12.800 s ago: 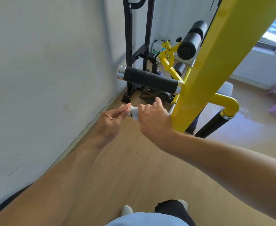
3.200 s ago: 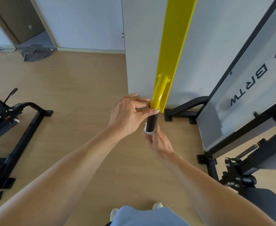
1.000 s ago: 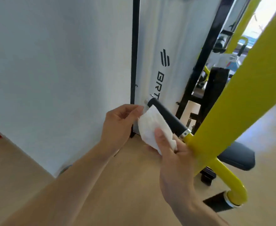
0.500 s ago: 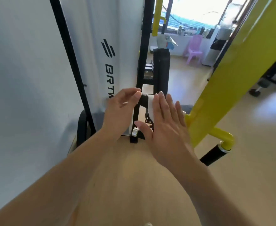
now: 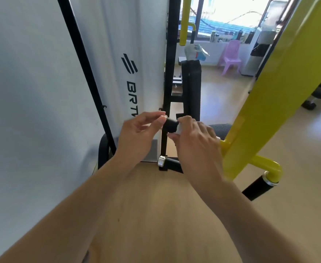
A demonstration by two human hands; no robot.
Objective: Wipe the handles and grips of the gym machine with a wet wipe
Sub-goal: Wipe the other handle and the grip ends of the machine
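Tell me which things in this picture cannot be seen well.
- Wet wipe: head view, mostly hidden under the right hand.
- Upper black grip: both hands cover its ends.
- Lower black grip: right wrist hides its far end.
- Bottles on the windowsill: too small, overexposed.

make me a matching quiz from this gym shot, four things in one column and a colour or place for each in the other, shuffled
Things:
1. wet wipe
2. sloping machine arm
3. plastic chair
4. lower right grip

Descriptions:
A. lilac, by the window
B. black, below a yellow elbow
C. yellow
D. white, under the right hand on the upper grip

Pairs: 1-D, 2-C, 3-A, 4-B
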